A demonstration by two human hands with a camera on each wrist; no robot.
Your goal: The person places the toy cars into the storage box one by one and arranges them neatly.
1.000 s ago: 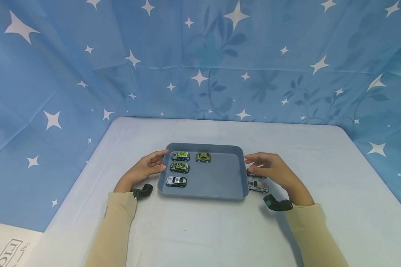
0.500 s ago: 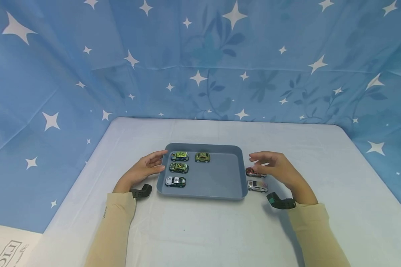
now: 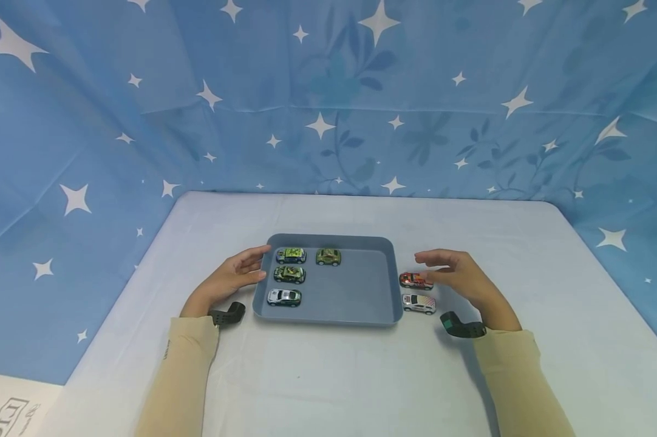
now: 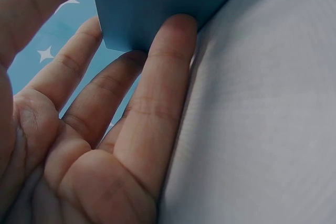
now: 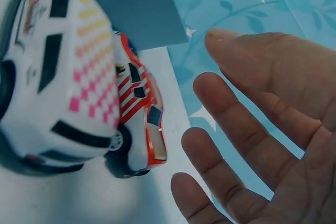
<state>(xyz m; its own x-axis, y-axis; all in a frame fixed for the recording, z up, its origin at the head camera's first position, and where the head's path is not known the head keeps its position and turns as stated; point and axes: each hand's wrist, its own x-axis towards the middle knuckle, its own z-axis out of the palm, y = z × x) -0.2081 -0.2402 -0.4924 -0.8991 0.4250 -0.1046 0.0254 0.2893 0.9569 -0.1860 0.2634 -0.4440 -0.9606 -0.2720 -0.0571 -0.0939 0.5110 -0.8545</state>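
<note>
My left hand [image 3: 227, 280] rests at the left side of a blue-grey tray [image 3: 356, 312], its fingers extended. In the left wrist view, fingertips [image 4: 177, 27] lie against the tray's outer wall [image 4: 136, 9]. Inside the tray stand several toy cars: a yellow-green one [image 3: 291, 255], a camouflage one [image 3: 289, 274] and a white-and-green one [image 3: 284, 297] along the left, and an olive one [image 3: 328, 257] beside them. My right hand [image 3: 459, 276] hovers with relaxed, spread fingers by a red toy car [image 3: 415, 280], holding nothing. A white checkered toy car [image 3: 419, 304] sits nearer me.
A white cloth covers the table [image 3: 328, 376]. Behind and at the sides hangs a blue curtain [image 3: 241, 145] with white stars. Printed pale material [image 3: 17, 403] shows at the lower left corner. Both wrists carry black camera mounts, the right one [image 3: 462, 328] above the cloth.
My right hand has drawn away from the tray to the right, uncovering more of the red toy car. The left hand stays at the tray, and the head view has shifted slightly.
</note>
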